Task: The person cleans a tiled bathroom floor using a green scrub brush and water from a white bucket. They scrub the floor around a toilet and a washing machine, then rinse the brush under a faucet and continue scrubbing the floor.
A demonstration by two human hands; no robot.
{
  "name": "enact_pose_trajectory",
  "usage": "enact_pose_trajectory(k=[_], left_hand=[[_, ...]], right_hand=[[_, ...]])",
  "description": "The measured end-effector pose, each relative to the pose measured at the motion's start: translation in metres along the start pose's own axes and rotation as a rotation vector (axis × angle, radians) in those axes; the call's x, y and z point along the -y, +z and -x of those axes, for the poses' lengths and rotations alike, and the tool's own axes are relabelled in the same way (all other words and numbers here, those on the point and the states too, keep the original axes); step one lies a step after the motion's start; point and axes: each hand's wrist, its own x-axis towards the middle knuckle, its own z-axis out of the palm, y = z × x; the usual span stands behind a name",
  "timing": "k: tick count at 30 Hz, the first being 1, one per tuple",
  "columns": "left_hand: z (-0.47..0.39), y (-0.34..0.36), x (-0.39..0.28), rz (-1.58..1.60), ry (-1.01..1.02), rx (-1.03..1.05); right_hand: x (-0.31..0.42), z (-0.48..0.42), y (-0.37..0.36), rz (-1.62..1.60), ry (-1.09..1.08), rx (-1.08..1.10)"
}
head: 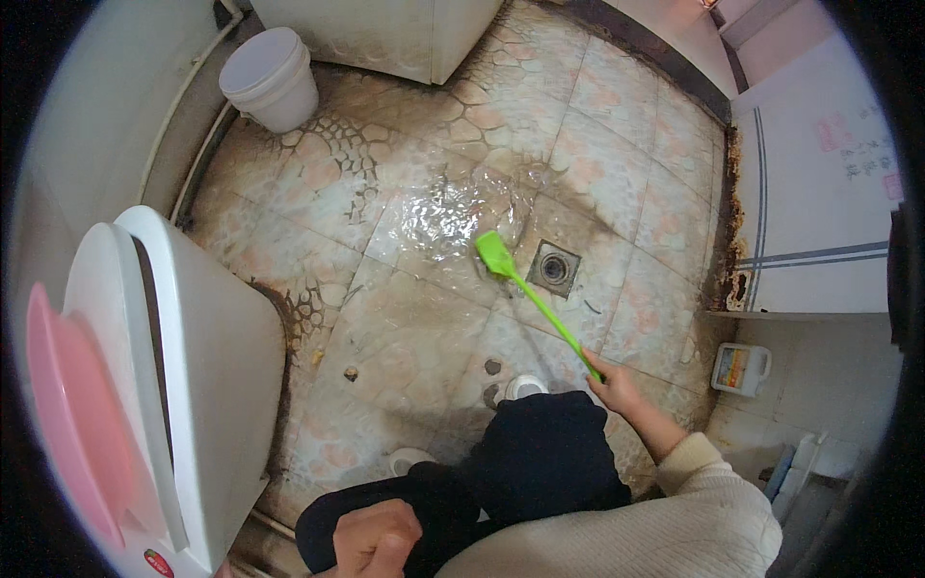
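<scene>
My right hand [613, 383] is shut around the end of a long-handled green plastic brush [543, 307]. The brush's flat head points away from me and rests on the wet tiled floor [405, 311]; its underside is hidden. Just right of the head lies a square floor drain [555, 268] with a round opening. Rippled, shiny water [448, 217] covers the tiles beyond the brush head. My left hand [377, 538] is closed in a fist over my dark-trousered leg, with nothing visible in it.
At the left stands a white toilet [217, 361] with a pink plastic basin [76, 412] against its lid. A lidded white bucket [271, 83] stands at the far left, near a white appliance-like cabinet [368, 32]. On the right are a rusty-edged panel [816, 202] and a white plastic jug [741, 370].
</scene>
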Motion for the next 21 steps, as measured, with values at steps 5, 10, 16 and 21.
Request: enact_pose_trajectory(k=[5, 10, 16, 21], left_hand=[[0.004, 0.004, 0.002, -0.003, -0.011, -0.026], [0.013, -0.001, -0.006, 0.016, -0.007, -0.107], [0.011, -0.006, -0.004, 0.065, 0.069, -0.03], [0.012, -0.004, -0.004, 0.019, 0.085, -0.065]], right_hand=[[0.04, -0.044, 0.03, -0.044, -0.345, 0.105], [0.056, -0.049, 0.01, -0.029, -0.336, 0.069], [0.052, -0.064, 0.002, 0.082, -0.256, 0.058], [0.125, -0.101, 0.038, 0.283, -0.537, 0.32]])
